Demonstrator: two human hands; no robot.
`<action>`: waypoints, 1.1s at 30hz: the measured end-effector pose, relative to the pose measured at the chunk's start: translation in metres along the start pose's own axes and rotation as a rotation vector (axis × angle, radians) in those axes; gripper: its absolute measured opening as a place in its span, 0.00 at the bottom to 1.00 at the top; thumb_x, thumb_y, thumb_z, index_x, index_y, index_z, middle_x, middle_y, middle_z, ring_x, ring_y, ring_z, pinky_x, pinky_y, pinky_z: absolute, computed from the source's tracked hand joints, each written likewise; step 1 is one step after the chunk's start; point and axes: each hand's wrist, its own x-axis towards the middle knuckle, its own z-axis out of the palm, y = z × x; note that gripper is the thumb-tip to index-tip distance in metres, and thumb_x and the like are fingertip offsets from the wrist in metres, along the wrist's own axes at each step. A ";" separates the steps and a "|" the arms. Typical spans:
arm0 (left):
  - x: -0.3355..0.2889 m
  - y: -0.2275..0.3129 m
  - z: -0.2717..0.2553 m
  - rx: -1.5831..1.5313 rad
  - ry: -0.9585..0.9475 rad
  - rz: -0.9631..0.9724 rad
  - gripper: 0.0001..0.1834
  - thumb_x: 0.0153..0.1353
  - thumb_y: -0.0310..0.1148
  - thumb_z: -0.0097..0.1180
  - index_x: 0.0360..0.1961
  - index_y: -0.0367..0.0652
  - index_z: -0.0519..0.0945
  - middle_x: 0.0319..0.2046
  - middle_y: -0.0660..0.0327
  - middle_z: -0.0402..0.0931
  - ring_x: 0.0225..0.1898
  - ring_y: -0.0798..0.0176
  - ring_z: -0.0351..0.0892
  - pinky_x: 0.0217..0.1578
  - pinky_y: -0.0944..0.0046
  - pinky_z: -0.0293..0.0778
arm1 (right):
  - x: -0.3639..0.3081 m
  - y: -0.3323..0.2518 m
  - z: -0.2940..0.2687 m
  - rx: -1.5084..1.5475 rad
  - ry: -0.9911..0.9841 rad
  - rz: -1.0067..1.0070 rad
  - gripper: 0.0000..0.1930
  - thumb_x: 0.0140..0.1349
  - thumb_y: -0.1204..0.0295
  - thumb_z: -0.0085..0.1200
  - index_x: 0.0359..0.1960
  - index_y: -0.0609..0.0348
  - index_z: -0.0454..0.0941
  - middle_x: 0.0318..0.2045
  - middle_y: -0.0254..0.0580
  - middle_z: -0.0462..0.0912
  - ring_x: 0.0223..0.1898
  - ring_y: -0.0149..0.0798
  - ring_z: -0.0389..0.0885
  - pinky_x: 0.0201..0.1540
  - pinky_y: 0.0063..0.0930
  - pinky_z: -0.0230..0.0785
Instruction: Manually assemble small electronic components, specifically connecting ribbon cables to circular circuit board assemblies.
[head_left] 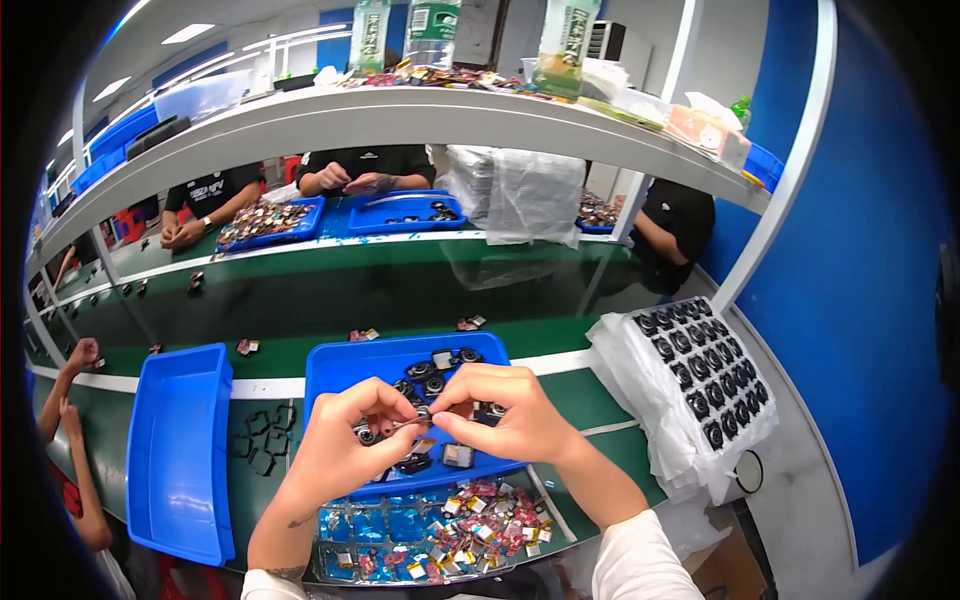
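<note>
Left hand (340,440) and right hand (515,410) pinch a small part (423,412), fingers closed around it, blue tray (345,366) beneath. Seemingly fine two-handed handling; next move probably calls for light, steady pressure.

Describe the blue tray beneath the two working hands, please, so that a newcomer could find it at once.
On the near side of the green workbench, find the left hand and right hand working close together. Beneath them lies a wide blue tray. Unlike the narrower blue tray to its left, past some loose black frames, it holds several black parts with round faces.
</note>
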 end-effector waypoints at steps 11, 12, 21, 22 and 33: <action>0.004 -0.012 0.001 -0.087 -0.059 -0.092 0.13 0.48 0.22 0.61 0.38 0.35 0.81 0.28 0.62 0.81 0.25 0.77 0.71 0.30 0.76 0.71 | -0.003 0.009 0.003 -0.182 -0.008 -0.172 0.12 0.48 0.81 0.61 0.36 0.61 0.80 0.31 0.42 0.81 0.33 0.41 0.80 0.37 0.29 0.73; 0.002 -0.010 0.001 -0.082 -0.045 -0.084 0.13 0.48 0.21 0.60 0.38 0.35 0.81 0.28 0.61 0.81 0.26 0.76 0.72 0.30 0.75 0.71 | -0.003 0.009 0.004 -0.203 -0.002 -0.175 0.11 0.48 0.81 0.62 0.35 0.61 0.80 0.31 0.42 0.81 0.34 0.41 0.80 0.37 0.29 0.73; 0.004 -0.004 0.006 0.123 0.001 0.014 0.14 0.46 0.25 0.67 0.36 0.33 0.81 0.26 0.60 0.79 0.27 0.72 0.75 0.30 0.72 0.72 | -0.001 0.009 0.002 -0.173 0.097 -0.138 0.09 0.45 0.83 0.63 0.30 0.61 0.81 0.28 0.40 0.80 0.30 0.37 0.79 0.33 0.26 0.71; 0.007 -0.005 0.007 0.133 0.019 0.033 0.12 0.47 0.25 0.66 0.34 0.33 0.81 0.26 0.59 0.80 0.28 0.71 0.76 0.30 0.71 0.72 | -0.001 0.011 0.001 -0.162 0.103 -0.125 0.09 0.44 0.83 0.63 0.29 0.61 0.82 0.28 0.40 0.80 0.29 0.36 0.79 0.32 0.25 0.71; 0.009 -0.021 0.000 -0.137 -0.039 -0.085 0.10 0.53 0.28 0.63 0.35 0.33 0.81 0.29 0.62 0.80 0.31 0.75 0.77 0.31 0.75 0.72 | 0.000 0.018 0.005 0.027 0.069 -0.019 0.09 0.45 0.86 0.63 0.29 0.63 0.82 0.28 0.40 0.79 0.30 0.30 0.76 0.30 0.19 0.68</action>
